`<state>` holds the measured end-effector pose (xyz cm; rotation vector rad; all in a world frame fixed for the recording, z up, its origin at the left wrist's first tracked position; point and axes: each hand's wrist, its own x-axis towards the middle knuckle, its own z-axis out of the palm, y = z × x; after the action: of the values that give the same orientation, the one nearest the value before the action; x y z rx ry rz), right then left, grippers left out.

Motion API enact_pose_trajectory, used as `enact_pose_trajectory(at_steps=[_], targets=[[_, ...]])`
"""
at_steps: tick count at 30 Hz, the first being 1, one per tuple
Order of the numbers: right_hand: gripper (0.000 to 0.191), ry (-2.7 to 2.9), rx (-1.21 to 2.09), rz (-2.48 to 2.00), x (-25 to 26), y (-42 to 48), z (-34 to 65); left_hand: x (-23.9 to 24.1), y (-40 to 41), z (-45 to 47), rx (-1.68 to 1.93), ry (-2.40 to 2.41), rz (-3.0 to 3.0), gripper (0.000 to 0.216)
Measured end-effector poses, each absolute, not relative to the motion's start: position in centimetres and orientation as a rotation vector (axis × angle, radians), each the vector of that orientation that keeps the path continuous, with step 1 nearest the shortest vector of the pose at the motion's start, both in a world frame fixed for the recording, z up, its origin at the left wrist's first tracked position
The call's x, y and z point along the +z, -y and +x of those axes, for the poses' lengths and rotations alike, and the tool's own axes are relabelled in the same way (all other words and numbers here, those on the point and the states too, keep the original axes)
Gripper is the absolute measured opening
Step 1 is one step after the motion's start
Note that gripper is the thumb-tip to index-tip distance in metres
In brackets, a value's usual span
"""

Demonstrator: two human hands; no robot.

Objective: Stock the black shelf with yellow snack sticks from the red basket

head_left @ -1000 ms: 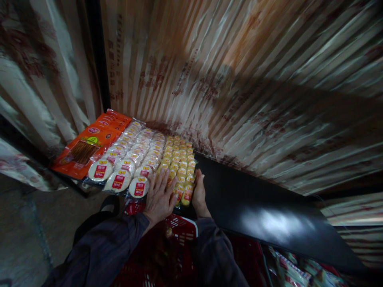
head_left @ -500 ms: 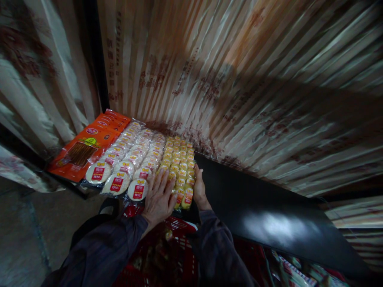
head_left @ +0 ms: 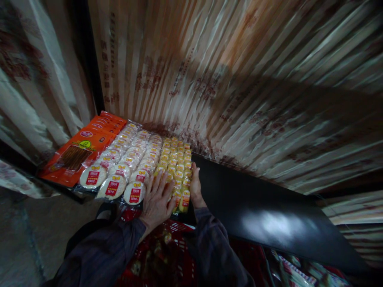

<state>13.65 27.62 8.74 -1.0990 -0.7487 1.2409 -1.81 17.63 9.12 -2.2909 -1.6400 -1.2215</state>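
My left hand [head_left: 158, 198] lies flat with fingers stretched over the front left part of the small yellow snack packets [head_left: 178, 166], which stand in several tight rows on the black shelf. Against the right side of those rows rests my right hand [head_left: 196, 185], its thumb up and fingers extended, partly hidden by the packets. Left of my left hand are rows of round white rice crackers [head_left: 134, 193] in clear wrappers with red labels. Beyond them, at the far left, orange snack bags [head_left: 78, 153] overlap one another.
The black shelf [head_left: 239, 199] stretches away to the right. Pleated printed sheeting [head_left: 179, 79] hangs behind it. A red basket [head_left: 182, 243] with blurred items stands below my arms. More packages [head_left: 299, 271] lie lower right. A dark post [head_left: 86, 59] rises at left.
The view has shifted slightly, so the shelf goods appear a little further left and lower. Both hands keep nearly the same place against the yellow packets.
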Motion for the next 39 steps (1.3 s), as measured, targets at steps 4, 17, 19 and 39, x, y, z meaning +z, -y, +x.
enact_pose_trajectory(at_steps=[4, 17, 19, 39], targets=[[0.070, 0.756, 1.148, -1.175, 8.7, -28.4, 15.4, 9.8, -16.8, -1.4, -1.227, 1.545, -2.295, 0.054], [0.065, 0.802, 1.221, -1.213, 9.8, -33.5, 16.8, 8.9, -16.9, 0.1, -1.039, 1.466, -2.390, 0.050], [0.066, 0.799, 1.265, -1.165, 9.4, -33.8, 16.4, 8.8, -17.0, 0.1, -1.021, 1.469, -2.401, 0.048], [0.067, 0.829, 1.170, -1.143, 8.4, -27.0, 16.8, 8.7, -17.1, 0.1, -1.017, 1.496, -2.451, 0.050]])
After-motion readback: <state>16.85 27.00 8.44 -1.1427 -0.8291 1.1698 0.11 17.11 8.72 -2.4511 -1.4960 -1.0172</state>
